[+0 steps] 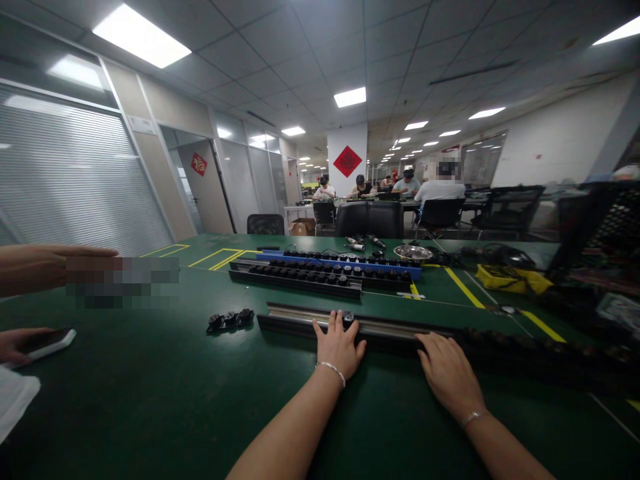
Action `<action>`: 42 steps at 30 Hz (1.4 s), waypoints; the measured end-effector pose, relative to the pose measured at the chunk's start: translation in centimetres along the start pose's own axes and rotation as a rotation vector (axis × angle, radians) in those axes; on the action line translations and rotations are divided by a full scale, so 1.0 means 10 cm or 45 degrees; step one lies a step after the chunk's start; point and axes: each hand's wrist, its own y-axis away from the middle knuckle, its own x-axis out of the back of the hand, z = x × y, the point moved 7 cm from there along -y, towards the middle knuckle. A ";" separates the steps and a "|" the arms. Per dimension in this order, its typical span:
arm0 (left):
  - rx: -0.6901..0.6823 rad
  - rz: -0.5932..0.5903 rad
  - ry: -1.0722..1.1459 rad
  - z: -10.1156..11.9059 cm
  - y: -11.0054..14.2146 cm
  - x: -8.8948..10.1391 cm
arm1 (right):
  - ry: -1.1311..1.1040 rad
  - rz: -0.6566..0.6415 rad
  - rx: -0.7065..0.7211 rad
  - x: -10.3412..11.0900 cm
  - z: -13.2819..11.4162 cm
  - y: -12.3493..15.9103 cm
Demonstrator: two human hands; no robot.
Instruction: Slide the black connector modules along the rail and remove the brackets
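Head view, please: where does the rail point(390, 333) lie?

"Under the hands, on the green bench point(150, 400), its long axis running left to right before them. The left grip point(339, 340) lies across it, fingers spread apart, tips just beside a small black block point(349, 317) and apparently touching it. The right grip point(450, 370) rests farther along, fingers close together over the near edge; whether they clamp it, I cannot tell from this distance."

"Which is nearer the block?"

"I make it the left, clearly; the right stands well apart."

"And the look?"

"Straight, black-sided, with a pale metallic channel; I lose its right end in shadow. The block shows a lighter top. Black pieces point(230, 321) sit in a short row left of the rail."
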 end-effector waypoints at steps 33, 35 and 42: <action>0.106 -0.029 -0.062 -0.36 0.04 0.08 | -0.046 0.011 -0.011 0.00 0.01 0.01; 0.115 -0.031 -0.067 -0.38 0.04 0.09 | -0.047 0.015 -0.010 0.00 0.01 0.01; 0.097 0.015 -0.062 -0.43 0.03 0.08 | -0.052 0.012 -0.006 0.00 0.02 0.00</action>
